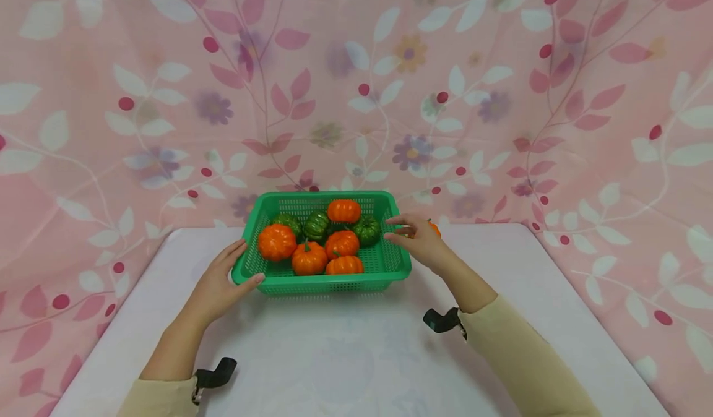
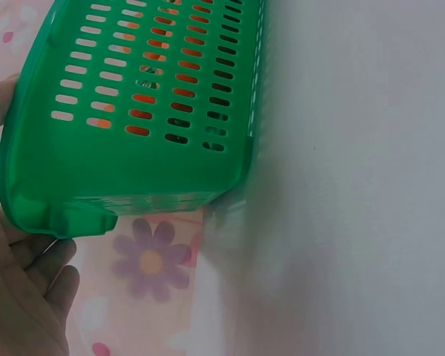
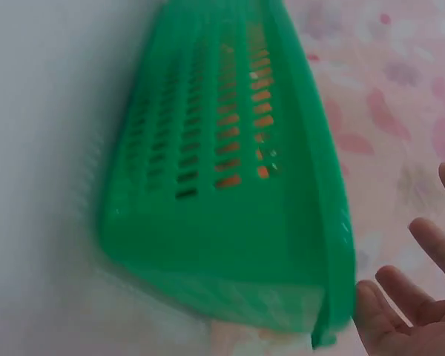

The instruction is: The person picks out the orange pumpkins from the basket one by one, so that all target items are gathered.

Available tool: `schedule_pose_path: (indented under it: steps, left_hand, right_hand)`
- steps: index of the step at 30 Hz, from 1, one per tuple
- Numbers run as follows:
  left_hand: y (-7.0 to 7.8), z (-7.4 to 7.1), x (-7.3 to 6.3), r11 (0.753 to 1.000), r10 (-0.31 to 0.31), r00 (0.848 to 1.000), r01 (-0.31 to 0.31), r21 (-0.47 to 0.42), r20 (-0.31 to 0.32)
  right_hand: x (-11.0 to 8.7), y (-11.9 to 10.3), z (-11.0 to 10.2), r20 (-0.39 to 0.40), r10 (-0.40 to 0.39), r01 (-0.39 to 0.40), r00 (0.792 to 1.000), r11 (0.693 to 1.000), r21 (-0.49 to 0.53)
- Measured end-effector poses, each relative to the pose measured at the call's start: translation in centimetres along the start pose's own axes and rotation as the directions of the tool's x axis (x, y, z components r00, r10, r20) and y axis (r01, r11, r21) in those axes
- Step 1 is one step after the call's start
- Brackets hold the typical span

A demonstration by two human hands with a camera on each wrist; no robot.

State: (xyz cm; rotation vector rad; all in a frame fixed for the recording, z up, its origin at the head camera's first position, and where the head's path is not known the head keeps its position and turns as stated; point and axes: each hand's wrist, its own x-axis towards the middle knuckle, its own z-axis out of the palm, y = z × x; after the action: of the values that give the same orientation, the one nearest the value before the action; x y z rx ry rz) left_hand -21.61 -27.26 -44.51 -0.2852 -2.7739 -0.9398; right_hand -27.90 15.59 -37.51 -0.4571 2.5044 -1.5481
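A green plastic basket point(image 1: 334, 278) with slotted walls stands at the back of the table. In it lie several orange pumpkins point(image 1: 277, 242) and 3 dark green pumpkins point(image 1: 317, 226). My left hand point(image 1: 220, 287) is at the basket's left end, fingers stretched along the rim and thumb at the front rim; in the left wrist view the fingertips are right under the rim's corner. At the right end, my right hand point(image 1: 420, 240) has loosely spread fingers beside the rim. Another orange pumpkin point(image 1: 434, 229) sits outside the basket, partly hidden behind the right hand.
The white-covered table point(image 1: 340, 355) reaches back to a pink floral cloth point(image 1: 356, 83) hanging behind and at both sides. Black wrist mounts point(image 1: 217, 374) stick out from both sleeves above the table.
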Motion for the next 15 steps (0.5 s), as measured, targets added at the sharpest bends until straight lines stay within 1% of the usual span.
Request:
schedule_pose_path:
  steps: [3, 7, 15]
  left_hand:
    - [0.2, -0.3, 0.0, 1.0, -0.011, 1.0, 0.01, 0.003, 0.008]
    - [0.2, -0.4, -0.1, 1.0, -0.019, 1.0, 0.019, -0.001, 0.014]
    - [0.2, 0.0, -0.1, 1.0, -0.01, 1.0, 0.01, -0.018, -0.013]
  right_hand:
    - [0.5, -0.4, 1.5, 0.058, -0.012, 0.013, 0.998, 0.999, -0.03]
    - [1.5, -0.5, 3.0, 0.116, -0.013, 0.023, 0.993, 0.996, -0.086]
    - [2.9, -0.4, 5.0, 0.221, 0.009, 0.022, 0.975, 0.99, -0.137]
